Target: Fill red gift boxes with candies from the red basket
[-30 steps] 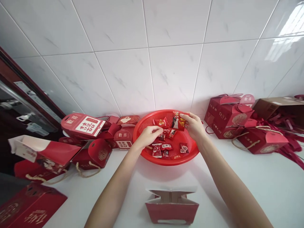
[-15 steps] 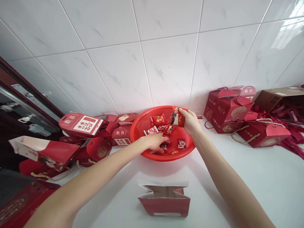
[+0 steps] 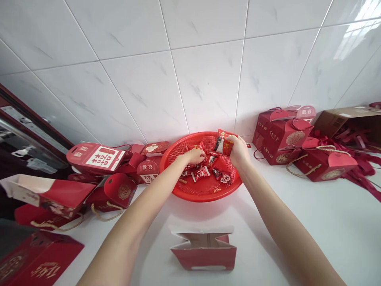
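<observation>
In the head view a red plastic basket (image 3: 205,194) holds several small wrapped sweets (image 3: 201,173). My left hand (image 3: 194,157) reaches into its back left part, fingers closed on a red snack packet (image 3: 195,146) that is partly hidden behind them. At the basket's back right rim, my right hand (image 3: 239,153) grips a larger red packet (image 3: 222,142) printed with a couple in black and white. On the white table in front of the basket stands an open dark red gift box (image 3: 205,258), its top facing up.
Folded red gift boxes (image 3: 101,159) crowd the left side. More red boxes (image 3: 278,135) are stacked at the right against the tiled wall (image 3: 208,83). Beyond them lies a brown carton (image 3: 342,119) with dark red ribbons (image 3: 360,171) beside it.
My left hand has moved from the basket's front middle to its back left. The small sweets have shifted about. My right hand still holds the couple-printed packet, now tilted more.
</observation>
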`<state>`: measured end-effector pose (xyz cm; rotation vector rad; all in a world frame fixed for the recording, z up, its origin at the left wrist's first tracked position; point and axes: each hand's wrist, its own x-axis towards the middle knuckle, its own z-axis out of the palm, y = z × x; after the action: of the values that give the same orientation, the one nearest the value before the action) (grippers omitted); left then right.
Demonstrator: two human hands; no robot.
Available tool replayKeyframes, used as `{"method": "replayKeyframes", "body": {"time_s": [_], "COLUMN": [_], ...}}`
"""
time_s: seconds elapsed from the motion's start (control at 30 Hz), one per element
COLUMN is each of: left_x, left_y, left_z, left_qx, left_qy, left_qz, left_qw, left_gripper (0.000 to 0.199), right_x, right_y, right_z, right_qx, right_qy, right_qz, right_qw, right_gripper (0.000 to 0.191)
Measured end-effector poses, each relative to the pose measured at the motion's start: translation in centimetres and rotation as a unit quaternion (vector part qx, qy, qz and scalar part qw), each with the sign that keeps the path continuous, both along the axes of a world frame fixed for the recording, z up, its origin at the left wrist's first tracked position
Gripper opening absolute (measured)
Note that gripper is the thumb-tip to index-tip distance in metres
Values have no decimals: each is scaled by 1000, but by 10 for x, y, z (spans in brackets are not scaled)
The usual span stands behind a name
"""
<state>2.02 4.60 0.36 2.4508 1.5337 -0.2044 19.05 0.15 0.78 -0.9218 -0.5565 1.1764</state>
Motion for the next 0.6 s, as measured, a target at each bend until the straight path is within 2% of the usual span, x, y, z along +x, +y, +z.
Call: {"method": "replayKeyframes", "body": {"time_s": [0.1, 0.27, 0.4, 0.6], "left_x": [-5, -5, -4, -10], "left_y": [2, 3, -1, -6], "left_z": [-4, -4, -4, 2], "left_qx": [-27, -47, -57, -16], "left_qy": [6, 4, 4, -28], "left_qz": [7, 14, 18, 35], "left_qw": [1000, 999, 998, 999], "left_gripper": [24, 35, 12, 5], "right_x": [0, 2, 1, -3], "right_y": [0, -1, -4, -12], "right_z": [-1, -1, -1, 1], "right_qx": [5, 12, 30, 84], "right_qy": [-5, -14, -12, -8], "right_qz": [1, 13, 34, 82], "right_qw": [1000, 1000, 999, 993], "right_gripper": [17, 16, 17, 19]}}
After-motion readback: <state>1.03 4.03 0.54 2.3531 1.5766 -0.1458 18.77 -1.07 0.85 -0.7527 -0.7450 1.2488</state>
